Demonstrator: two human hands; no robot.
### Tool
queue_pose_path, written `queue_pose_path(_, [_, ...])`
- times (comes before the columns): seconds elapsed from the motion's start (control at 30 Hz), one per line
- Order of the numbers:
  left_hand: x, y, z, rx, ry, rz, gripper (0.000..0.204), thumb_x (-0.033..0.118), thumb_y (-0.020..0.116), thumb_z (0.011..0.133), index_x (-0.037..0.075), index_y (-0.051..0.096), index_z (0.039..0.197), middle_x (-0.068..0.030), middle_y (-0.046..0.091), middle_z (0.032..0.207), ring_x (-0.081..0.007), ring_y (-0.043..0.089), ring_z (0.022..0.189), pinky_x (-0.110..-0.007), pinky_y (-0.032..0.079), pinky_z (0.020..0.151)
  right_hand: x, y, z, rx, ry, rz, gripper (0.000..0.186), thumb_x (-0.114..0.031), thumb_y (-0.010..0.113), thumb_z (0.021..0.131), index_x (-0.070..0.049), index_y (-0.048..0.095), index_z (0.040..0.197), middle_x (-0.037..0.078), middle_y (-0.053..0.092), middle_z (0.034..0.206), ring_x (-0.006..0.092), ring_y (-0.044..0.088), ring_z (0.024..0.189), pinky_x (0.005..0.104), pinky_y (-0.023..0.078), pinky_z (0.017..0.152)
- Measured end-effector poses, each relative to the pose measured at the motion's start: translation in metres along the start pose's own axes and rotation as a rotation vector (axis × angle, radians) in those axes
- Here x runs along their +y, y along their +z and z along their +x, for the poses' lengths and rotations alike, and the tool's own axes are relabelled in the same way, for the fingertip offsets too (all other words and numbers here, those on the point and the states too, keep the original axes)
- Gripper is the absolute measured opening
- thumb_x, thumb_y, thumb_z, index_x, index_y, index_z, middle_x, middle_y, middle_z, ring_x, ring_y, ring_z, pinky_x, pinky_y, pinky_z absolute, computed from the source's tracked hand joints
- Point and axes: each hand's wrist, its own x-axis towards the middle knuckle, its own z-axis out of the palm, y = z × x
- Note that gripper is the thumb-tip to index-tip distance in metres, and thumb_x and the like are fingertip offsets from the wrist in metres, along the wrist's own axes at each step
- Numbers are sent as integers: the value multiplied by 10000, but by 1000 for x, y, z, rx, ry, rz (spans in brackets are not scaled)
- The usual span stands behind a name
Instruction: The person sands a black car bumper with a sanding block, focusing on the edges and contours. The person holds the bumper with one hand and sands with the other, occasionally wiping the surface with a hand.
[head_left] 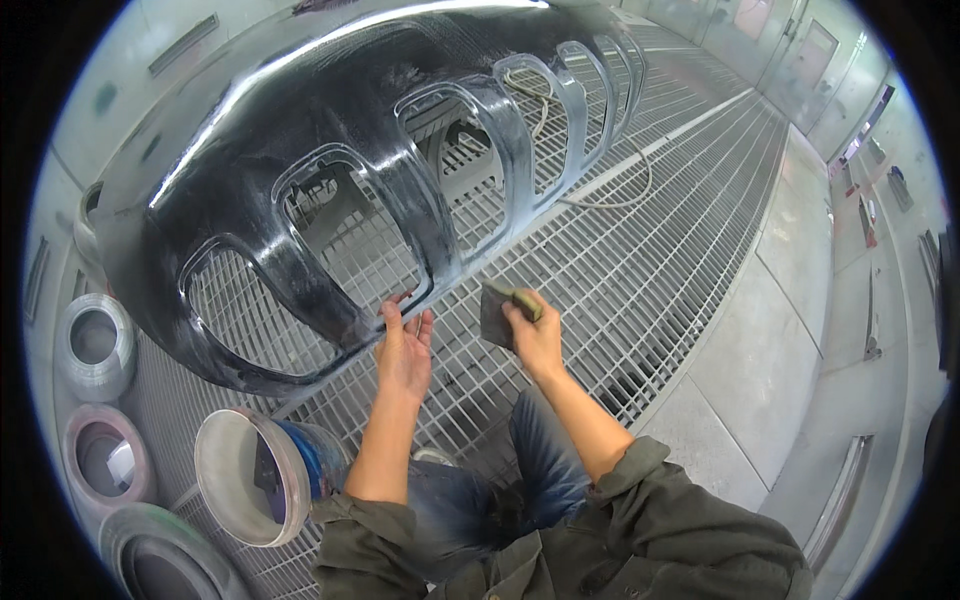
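Observation:
A large glossy black car front panel (235, 165) with several rounded slot openings spans the upper left, its surface dusted grey and whitish along the lower edge. My left hand (405, 352) pinches that lower edge below one of the slots, thumb on the near side and fingertips partly hidden behind the rim. To the right of it, apart from the panel, my right hand (538, 330) is closed on a dark grey sheet of sandpaper (496, 316) backed by a yellowish pad (526, 303).
A white bucket (298, 500) with dark contents stands beside my left leg. Several round rings or rolls (95, 335) line the left wall. Metal grating (620, 290) forms the floor, with a thin hose (640, 197) lying across it and smooth floor plates (735, 400) to the right.

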Motion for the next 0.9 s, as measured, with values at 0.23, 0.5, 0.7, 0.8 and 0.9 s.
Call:
queue_pose_path(0.23, [4,-4,1,16,3,7,546,448,751,910,118,558,1300,-34,642,1312,-157,594,1235,-327,512,1049,-37,21,41,106,102,407,232,-204,732,969,-15,670,1087,-1,650,891,99,588,825,263,480,771])
queue_pose_path(0.5, [1,9,-2,66,62,127,611,567,685,921,111,542,1303,-24,640,1159,-127,619,1033,-286,538,950,-22,67,47,281,-123,407,243,-189,813,924,-21,644,968,-12,648,833,82,574,763,251,484,712])
queue_pose_path(0.7, [0,3,-2,84,91,147,633,599,670,918,107,550,1297,-12,644,1128,-114,617,991,-280,539,919,-33,38,77,298,-26,396,204,-173,821,912,-22,685,912,6,687,830,87,595,727,256,487,683])
queue_pose_path(0.8, [1,5,-4,89,88,140,637,567,705,909,92,553,1305,-20,627,1187,-125,613,1021,-285,546,931,-28,58,63,365,18,455,205,-173,827,906,-24,687,922,1,683,836,90,586,724,267,489,686])
queue_pose_path(0.9, [-1,7,-2,82,77,128,643,553,726,901,89,556,1313,-27,614,1215,-124,603,1042,-285,545,944,-32,67,40,226,-2,375,209,-187,833,900,-21,707,913,12,688,851,94,597,766,279,494,711])
